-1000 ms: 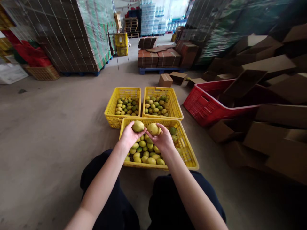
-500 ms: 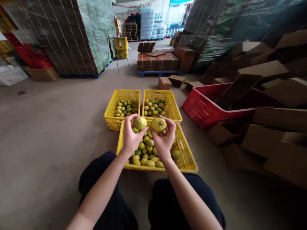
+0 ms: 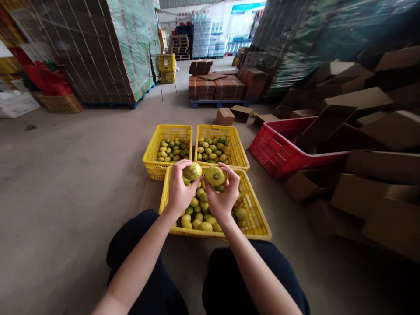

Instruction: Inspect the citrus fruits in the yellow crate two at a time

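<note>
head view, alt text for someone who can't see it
The left hand and right hand each hold a yellow-green fruit above a yellow crate of similar fruit. Two more yellow fruit crates stand beyond, with a red crate and cardboard boxes to the right.

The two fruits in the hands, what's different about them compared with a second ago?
The left hand and right hand have turned the left fruit and right fruit, so that a nubbed end of each now faces the camera. The right fruit has also shifted slightly right. Nothing was let go; the three yellow crates stayed in place.
</note>
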{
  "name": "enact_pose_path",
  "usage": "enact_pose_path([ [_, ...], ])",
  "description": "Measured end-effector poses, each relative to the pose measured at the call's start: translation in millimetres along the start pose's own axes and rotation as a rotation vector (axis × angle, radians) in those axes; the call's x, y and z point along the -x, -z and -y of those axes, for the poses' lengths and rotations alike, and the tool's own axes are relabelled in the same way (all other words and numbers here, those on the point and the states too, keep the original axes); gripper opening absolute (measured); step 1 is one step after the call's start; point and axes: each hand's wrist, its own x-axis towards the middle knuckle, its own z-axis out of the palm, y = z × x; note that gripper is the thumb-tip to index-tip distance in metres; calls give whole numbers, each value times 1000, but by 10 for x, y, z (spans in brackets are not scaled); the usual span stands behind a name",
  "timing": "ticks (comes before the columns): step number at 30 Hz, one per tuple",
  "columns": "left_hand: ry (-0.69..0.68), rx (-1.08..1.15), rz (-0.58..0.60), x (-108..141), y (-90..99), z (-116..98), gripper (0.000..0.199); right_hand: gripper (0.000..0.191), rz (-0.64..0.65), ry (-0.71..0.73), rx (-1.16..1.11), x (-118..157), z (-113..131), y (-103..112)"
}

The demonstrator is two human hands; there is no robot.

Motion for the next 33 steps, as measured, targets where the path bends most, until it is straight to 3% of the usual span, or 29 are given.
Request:
enact_pose_path([
  [3,67,36,-21,-16,6,16,45,48,-12,4,30,-30,9,22],
  [6,240,199,-30,-80,26,23,47,54,53,-66,22,-96,17,60],
  [11,577,582,68,-198,93,32,27,48,194,-482,-295,-229,65,98],
  [15,689,682,67,-218,130,34,36,39,257,-764,-507,-252,93,92],
  [18,767,728,46,-214,135,44,36,32,311,-828,-550,-229,70,71],
  [21,892,852,-57,-221,105,54,29,21,278,-824,-576,-223,46,47],
  [26,937,955,-205,-237,37,60,21,8,145,-854,-619,-272,54,33],
  [30,880,958,-134,-214,44,101,27,10,65,-908,-602,-294,39,47],
  [33,879,991,-83,-198,66,127,30,22,63,-957,-618,-293,20,67],
])
